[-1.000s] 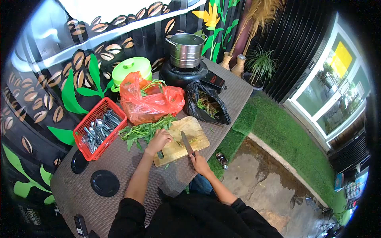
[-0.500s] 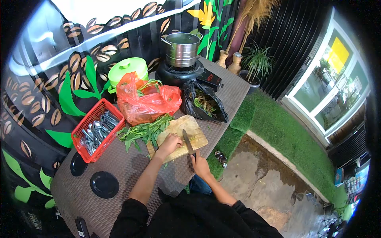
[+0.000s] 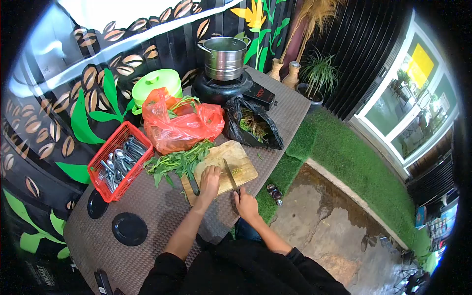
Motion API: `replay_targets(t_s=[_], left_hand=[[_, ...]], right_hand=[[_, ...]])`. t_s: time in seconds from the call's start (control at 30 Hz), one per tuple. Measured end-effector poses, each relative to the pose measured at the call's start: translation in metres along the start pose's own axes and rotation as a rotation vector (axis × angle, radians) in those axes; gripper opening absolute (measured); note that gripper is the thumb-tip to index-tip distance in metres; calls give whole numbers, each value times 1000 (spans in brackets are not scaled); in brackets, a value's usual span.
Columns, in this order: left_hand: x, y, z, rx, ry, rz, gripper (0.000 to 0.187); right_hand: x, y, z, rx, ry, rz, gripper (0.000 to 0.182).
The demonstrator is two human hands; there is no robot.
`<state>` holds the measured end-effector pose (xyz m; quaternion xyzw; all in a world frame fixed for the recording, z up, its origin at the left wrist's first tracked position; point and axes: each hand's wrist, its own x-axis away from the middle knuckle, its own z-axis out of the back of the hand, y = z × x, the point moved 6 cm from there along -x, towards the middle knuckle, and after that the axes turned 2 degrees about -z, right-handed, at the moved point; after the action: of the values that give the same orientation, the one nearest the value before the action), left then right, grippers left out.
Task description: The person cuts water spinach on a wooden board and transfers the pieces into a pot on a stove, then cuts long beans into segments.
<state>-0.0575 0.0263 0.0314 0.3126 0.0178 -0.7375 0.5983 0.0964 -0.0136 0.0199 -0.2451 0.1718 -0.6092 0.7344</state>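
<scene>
My left hand (image 3: 210, 182) rests on the wooden cutting board (image 3: 243, 160), its fingers bent and close together. Whatever lies under those fingertips is hidden. The handle of a knife (image 3: 229, 173) is gripped in my right hand (image 3: 246, 204) at the board's near edge. The blade points away from me across the board, just right of my left fingers and apart from them. Small yellowish-green cut bits (image 3: 237, 170) lie to the right of the blade. A heap of long leafy greens (image 3: 177, 163) lies against the board's left side, some of it over the edge.
Behind the board sit a red plastic bag (image 3: 182, 128) and a black bag (image 3: 253, 129) with plant scraps. A steel pot (image 3: 225, 61) stands on a stove (image 3: 221, 89). Leftward are a red cutlery basket (image 3: 132, 171), a green lidded container (image 3: 156, 84) and a black plate (image 3: 130, 229).
My left hand has turned so its fingers point farther away from me, and it has shifted slightly left off the blade. The knife tip has swung a little left.
</scene>
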Motion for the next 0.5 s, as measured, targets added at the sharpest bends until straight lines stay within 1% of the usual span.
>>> replay_targets(t_s=[0.03, 0.1, 0.17, 0.23, 0.27, 0.33, 0.37, 0.43, 0.5], left_hand=[[1, -2, 5, -10, 97, 39, 4], [4, -3, 5, -32, 107, 40, 4], [5, -2, 3, -52, 120, 35, 5], [7, -3, -2, 69, 11, 87, 11], [6, -2, -2, 66, 11, 89, 11], [4, 4, -6, 203, 20, 84, 7], [4, 7, -9, 204, 18, 85, 7], [6, 6, -8, 300, 110, 215, 8], [6, 6, -9, 280, 132, 193, 8]], right_hand=[[-1, -2, -1, 11, 8, 43, 30], [-3, -5, -2, 22, 15, 87, 30], [-8, -2, -2, 78, 8, 44, 30], [-13, 0, 5, 75, 7, 24, 30], [-15, 2, 7, 71, 6, 2, 30], [-21, 4, 4, 73, -21, 25, 31], [-23, 5, 2, 77, -44, 46, 32], [-25, 3, 3, 95, -67, 42, 32], [-27, 2, 3, 113, -89, 36, 32]])
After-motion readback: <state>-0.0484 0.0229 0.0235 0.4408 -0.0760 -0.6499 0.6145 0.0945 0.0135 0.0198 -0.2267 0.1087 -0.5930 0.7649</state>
